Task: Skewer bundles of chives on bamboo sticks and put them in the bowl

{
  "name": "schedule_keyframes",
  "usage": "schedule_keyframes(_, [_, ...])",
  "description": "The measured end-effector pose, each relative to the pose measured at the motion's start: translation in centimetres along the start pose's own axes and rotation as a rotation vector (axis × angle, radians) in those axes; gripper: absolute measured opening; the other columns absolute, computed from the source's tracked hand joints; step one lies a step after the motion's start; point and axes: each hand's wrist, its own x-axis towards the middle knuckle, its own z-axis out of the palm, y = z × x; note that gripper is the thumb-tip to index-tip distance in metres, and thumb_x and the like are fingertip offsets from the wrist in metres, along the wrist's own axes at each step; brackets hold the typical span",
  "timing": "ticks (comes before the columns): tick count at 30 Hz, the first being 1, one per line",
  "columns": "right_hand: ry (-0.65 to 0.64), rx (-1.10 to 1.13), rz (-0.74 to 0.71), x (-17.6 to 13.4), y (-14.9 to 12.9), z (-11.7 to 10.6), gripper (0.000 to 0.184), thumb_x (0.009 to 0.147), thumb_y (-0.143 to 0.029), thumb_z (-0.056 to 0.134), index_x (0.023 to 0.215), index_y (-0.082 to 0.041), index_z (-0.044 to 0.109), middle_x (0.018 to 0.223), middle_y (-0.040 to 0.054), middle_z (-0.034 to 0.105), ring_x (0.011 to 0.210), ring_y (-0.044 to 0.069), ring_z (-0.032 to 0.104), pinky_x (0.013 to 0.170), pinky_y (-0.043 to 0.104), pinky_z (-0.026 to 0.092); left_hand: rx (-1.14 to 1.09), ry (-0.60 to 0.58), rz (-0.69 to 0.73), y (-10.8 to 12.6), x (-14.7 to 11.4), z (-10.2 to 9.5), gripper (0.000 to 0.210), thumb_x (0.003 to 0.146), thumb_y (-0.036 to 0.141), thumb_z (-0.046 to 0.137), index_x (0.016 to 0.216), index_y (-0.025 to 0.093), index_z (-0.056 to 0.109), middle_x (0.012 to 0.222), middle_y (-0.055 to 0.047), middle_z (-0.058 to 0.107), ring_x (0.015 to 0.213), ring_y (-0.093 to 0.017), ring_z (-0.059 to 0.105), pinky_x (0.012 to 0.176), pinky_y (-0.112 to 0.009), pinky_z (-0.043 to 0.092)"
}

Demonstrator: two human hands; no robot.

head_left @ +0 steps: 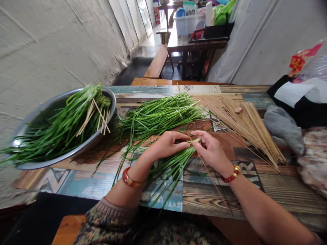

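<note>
My left hand (171, 141) and right hand (211, 149) pinch green stalks (178, 163) and a skewer (208, 172); their ends trail toward the table's near edge (204, 203), with room to the right.

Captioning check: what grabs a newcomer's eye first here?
Likely the metal basin at left, long green stalks spilling over its rim. Front and centre, the left hand and right hand meet at the pale ends of a small green bunch, a thin skewer crossing there. To the right, a fan of bare skewers lies on the patterned table.
</note>
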Motion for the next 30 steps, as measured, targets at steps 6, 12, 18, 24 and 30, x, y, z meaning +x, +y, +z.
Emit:
schedule_keyframes(6, [-0.022,-0.057,-0.022,-0.1,-0.5,-0.4,0.017,0.085,-0.027,0.052,0.087,-0.016,0.065,0.069,0.0008,0.062,0.058,0.012,0.054,0.055,0.024,0.041,-0.118,0.308,-0.126,-0.5,0.1,-2.0,0.036,0.086,0.041,0.054,0.098,0.011,0.071,0.088,-0.008,0.074,0.081,-0.017,0.066,0.078,-0.027,0.05])
schedule_keyframes(12, [-0.064,0.102,0.075,-0.3,-0.7,0.0,0.014,0.083,-0.027,0.051,0.085,-0.017,0.061,0.069,-0.0006,0.061,0.054,0.011,0.057,0.051,0.022,0.044,0.155,0.563,-0.056,-1.7,0.6,-1.4,0.023,0.085,0.032,0.057,0.09,0.015,0.07,0.083,-0.006,0.07,0.075,-0.015,0.061,0.068,-0.024,0.046])
schedule_keyframes(18, [-0.02,0.118,0.091,-0.7,-1.0,0.8,0.019,0.086,-0.037,0.053,0.084,-0.018,0.058,0.06,-0.0036,0.056,0.045,0.01,0.056,0.046,0.021,0.041,0.561,0.266,-0.083,-1.8,0.4,-0.8,0.021,0.078,0.036,0.066,0.088,0.017,0.066,0.079,-0.004,0.062,0.069,-0.015,0.054,0.062,-0.025,0.04])
schedule_keyframes(24, [0.048,0.153,0.062,-0.5,-1.1,0.4,0.02,0.084,-0.038,0.054,0.08,-0.018,0.057,0.056,-0.0052,0.051,0.041,0.009,0.053,0.042,0.02,0.038,0.69,0.257,-0.184,-1.8,-0.1,-1.8,0.01,0.079,0.018,0.054,0.08,0.019,0.064,0.077,-0.002,0.064,0.071,-0.015,0.057,0.064,-0.025,0.04])
schedule_keyframes(30, [0.155,0.3,0.11,0.0,-0.8,-0.8,0.022,0.08,-0.041,0.055,0.08,-0.019,0.055,0.054,-0.0058,0.048,0.04,0.01,0.05,0.038,0.02,0.034,0.055,0.612,-0.271,-1.8,-2.6,-5.9,0.017,0.077,0.031,0.057,0.078,0.014,0.058,0.056,0.002,0.056,0.046,-0.009,0.047,0.048,-0.021,0.036])
